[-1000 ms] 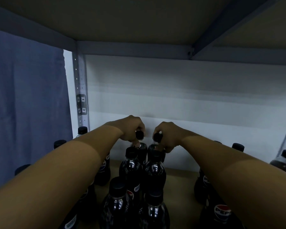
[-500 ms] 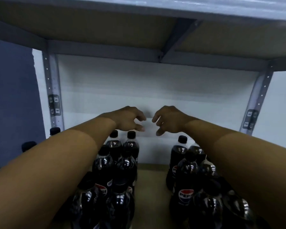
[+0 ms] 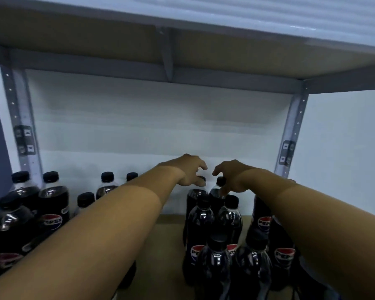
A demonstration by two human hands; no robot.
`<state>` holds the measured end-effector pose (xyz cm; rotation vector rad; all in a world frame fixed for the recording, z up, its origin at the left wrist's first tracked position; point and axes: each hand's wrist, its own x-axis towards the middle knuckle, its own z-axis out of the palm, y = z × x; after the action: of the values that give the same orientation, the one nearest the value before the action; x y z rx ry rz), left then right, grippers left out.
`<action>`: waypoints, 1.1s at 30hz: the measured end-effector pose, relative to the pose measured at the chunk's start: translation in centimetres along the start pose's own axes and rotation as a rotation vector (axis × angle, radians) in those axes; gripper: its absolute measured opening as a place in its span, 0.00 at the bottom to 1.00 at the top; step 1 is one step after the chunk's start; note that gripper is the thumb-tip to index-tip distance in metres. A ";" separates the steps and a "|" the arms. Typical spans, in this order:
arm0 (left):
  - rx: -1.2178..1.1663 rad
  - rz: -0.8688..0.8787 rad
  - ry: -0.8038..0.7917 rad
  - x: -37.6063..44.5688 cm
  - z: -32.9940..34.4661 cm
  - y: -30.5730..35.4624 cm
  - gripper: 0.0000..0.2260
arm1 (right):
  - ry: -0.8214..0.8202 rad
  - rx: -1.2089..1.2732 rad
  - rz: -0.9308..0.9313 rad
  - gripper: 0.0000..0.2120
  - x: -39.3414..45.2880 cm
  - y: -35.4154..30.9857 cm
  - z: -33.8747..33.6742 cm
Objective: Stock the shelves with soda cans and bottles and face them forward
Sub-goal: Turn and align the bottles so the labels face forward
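White wall (image 3: 182, 126) closes the back of a metal rack, and a brown shelf (image 3: 162, 241) carries dark cola bottles under an upper board (image 3: 117, 40). Both arms reach deep to the back row. The left hand (image 3: 189, 172) has curled fingers over the cap of a back bottle (image 3: 196, 197); the cap is mostly hidden under it, so I cannot tell for sure if the fingers already pinch it or only touch it. The right hand (image 3: 231, 177) is beside it, with thumb and fingers bent around the cap of the next bottle (image 3: 217, 194), and it looks like a pinch at the neck. The two hands are near each other but apart.

I think the caps are taken because the bottles stand close together and only the tops are free to hold. From the cap a bottle can be turned, so its label comes to the front. These two bottles stand at the far end of a double row (image 3: 217, 234) that comes toward the camera, with labels partly facing forward. Another group (image 3: 37, 211) stands at the left, and more bottles (image 3: 275, 245) are at the right under the right arm. Between the groups the shelf is bare, probably left for more stock.
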<state>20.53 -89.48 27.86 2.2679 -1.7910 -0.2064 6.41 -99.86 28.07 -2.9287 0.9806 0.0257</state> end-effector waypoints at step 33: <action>0.014 -0.036 0.070 1.6 2.8 -1.8 0.30 | 0.134 0.352 -0.029 0.26 1.8 0.9 2.1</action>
<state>21.91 -90.88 24.75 2.2892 -1.7229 -0.1202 7.30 -101.56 25.86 -2.6455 0.8561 -0.3153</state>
